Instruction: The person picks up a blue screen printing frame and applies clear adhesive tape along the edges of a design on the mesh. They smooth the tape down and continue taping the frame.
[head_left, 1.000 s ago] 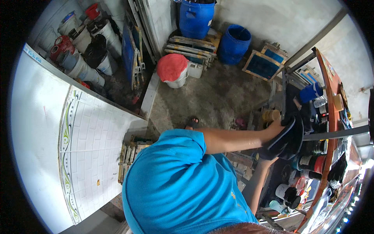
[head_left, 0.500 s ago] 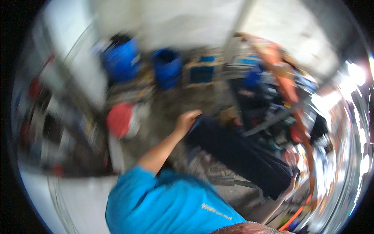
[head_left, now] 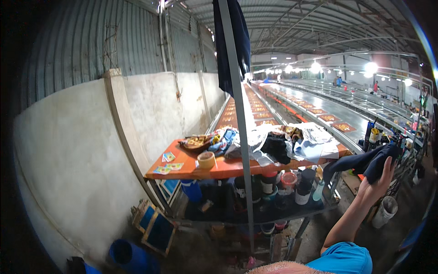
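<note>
At the right, my right hand (head_left: 381, 177) is closed on a dark navy cloth (head_left: 360, 163), raised above floor level at the end of a bent arm in a blue sleeve. The cloth droops leftward from the hand toward the corner of an orange-topped table (head_left: 219, 172). What kind of garment or fabric it is cannot be made out. My left hand is outside the picture. Another dark navy cloth (head_left: 232, 50) hangs high up by a grey metal post (head_left: 242, 123) that stands in front of the table.
Clothes (head_left: 278, 144) lie heaped on the table beside a tape roll (head_left: 206, 160). Paint tubs (head_left: 303, 192) crowd the shelf below. Framed screens (head_left: 157, 230) and a blue barrel (head_left: 123, 253) stand at lower left. A white bucket (head_left: 387, 210) is at right; long printing tables (head_left: 315, 102) run back.
My view has swung up from the floor to the table and hall. The dark cloth was stretched between both hands; now only my right hand shows holding cloth, and my left has left the picture.
</note>
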`<state>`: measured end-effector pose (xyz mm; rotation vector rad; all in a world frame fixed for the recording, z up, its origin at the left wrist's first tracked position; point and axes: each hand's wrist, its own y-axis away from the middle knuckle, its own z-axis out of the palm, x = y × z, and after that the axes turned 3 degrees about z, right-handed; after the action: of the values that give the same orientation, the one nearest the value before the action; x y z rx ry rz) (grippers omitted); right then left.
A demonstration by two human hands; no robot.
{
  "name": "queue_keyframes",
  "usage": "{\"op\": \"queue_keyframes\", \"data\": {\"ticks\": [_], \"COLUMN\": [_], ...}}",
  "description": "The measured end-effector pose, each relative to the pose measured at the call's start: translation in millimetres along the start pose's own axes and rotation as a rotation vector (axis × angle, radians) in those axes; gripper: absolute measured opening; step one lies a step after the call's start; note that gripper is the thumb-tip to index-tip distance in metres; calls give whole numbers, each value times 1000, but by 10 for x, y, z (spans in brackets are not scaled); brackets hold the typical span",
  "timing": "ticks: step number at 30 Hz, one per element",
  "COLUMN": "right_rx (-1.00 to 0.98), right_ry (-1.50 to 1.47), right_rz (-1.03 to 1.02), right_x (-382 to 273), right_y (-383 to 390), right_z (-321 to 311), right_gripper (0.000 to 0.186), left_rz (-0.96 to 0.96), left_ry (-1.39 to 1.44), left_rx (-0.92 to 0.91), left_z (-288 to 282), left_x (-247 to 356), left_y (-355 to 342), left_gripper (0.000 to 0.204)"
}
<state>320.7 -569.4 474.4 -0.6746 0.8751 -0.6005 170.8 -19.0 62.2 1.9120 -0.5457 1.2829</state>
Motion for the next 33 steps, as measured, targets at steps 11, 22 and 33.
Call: {"op": "queue_keyframes", "data": {"ticks": [11, 22, 33], "right_rx": [389, -809, -582], "right_ry": [-134, -694, -800], "right_rz": [17, -402, -286], "right_x": [419, -1894, -2457], "right_y": [-751, -1842, -632], "right_z": [529, 4486, 5222], "right_gripper": [55, 48, 48], "left_rz": [80, 30, -147], "left_ry": [-7, 86, 186], "left_rx": [-46, 118, 243], "left_z": [107, 541, 744], "left_x": [625, 553, -59], "left_y": [-352, 102, 363], "left_gripper": [21, 22, 23]}}
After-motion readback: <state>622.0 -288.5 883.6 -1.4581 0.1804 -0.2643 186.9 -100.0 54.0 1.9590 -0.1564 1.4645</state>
